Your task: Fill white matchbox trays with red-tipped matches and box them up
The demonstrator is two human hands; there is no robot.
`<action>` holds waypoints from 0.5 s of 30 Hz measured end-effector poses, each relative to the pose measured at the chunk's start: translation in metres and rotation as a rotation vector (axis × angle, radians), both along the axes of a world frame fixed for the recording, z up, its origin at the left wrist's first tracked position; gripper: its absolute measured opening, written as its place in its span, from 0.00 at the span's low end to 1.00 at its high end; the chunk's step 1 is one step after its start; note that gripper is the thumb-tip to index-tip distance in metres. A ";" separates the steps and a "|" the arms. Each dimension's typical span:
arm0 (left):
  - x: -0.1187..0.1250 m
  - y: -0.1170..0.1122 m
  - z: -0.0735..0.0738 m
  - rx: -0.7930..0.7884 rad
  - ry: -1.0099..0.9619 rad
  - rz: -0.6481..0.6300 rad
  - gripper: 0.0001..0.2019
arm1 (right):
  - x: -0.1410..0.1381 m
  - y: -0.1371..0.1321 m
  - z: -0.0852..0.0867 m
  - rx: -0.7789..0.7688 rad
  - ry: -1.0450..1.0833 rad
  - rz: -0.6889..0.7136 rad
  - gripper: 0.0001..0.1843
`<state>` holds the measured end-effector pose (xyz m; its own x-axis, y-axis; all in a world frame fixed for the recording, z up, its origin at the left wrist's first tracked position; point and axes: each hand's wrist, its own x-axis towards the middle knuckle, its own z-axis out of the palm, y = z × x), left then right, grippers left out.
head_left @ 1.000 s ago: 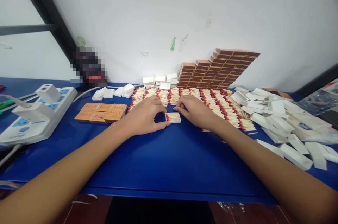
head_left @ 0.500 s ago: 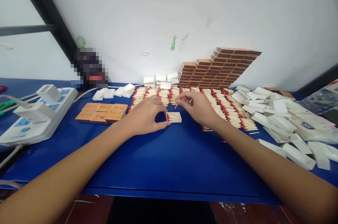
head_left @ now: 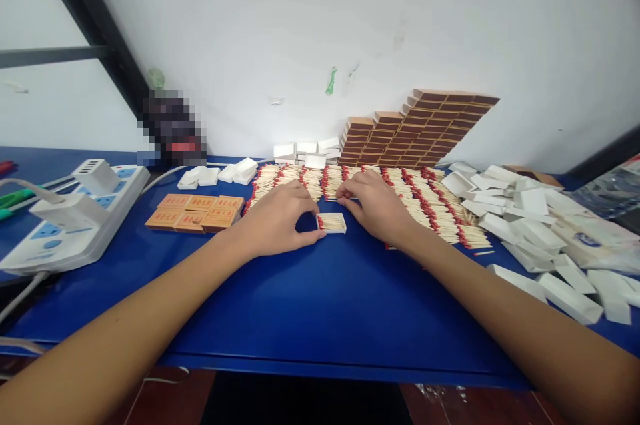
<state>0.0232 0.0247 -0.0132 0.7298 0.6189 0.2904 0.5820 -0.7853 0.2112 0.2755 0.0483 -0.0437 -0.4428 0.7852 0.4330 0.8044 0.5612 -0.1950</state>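
My left hand (head_left: pixel 277 218) curves around the left end of a small white matchbox tray (head_left: pixel 345 223), its thumb and fingers gripping it. Inside the tray lie several matches (head_left: pixel 330 220) with red heads to the left. Just right of the tray, my right hand (head_left: pixel 377 205) is at the near edge of the loose matches (head_left: pixel 417 201). Its thumb and forefinger tips are drawn close together; whether a match is between them cannot be made out. Rows of these loose matches spread behind and beside both hands, partly hidden by them.
Orange matchboxes (head_left: pixel 193 213) lie left, near a white power strip (head_left: pixel 95 238). White trays (head_left: pixel 307 150) stand at the back beside stacked brown-sided matchboxes (head_left: pixel 425 135). More white trays (head_left: pixel 533 225) are heaped at right on the blue table (head_left: pixel 320 311), against the wall (head_left: pixel 280 25).
The match that showed between my right fingertips is no longer visible there. My right hand has shifted slightly, fingertips now at the loose matches. My left hand stays on the tray.
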 end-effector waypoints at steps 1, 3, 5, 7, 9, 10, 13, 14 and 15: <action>0.000 0.000 0.000 -0.001 0.002 0.001 0.12 | 0.000 0.000 0.000 -0.005 -0.006 0.009 0.08; 0.000 0.000 0.000 -0.003 0.005 0.003 0.12 | 0.000 0.001 0.000 -0.022 -0.011 0.021 0.10; 0.000 0.000 0.000 0.000 0.010 0.006 0.13 | 0.001 0.002 -0.001 -0.035 0.004 0.025 0.10; 0.000 0.000 0.000 0.004 0.010 0.006 0.13 | 0.000 0.003 -0.001 -0.049 0.029 0.034 0.09; 0.000 0.000 0.000 0.001 0.007 0.001 0.12 | 0.000 0.003 -0.002 -0.072 0.042 0.049 0.09; 0.000 0.000 0.001 0.000 0.005 -0.001 0.12 | -0.001 0.003 -0.001 -0.083 0.041 0.055 0.09; 0.000 0.000 0.001 0.010 0.007 -0.005 0.13 | -0.002 0.002 0.001 -0.109 0.009 0.048 0.10; 0.000 0.000 0.001 0.014 0.009 -0.004 0.13 | -0.002 0.000 0.003 -0.113 -0.002 0.040 0.10; 0.001 0.000 0.001 0.015 0.009 -0.003 0.14 | -0.002 -0.001 0.005 -0.114 -0.007 0.032 0.10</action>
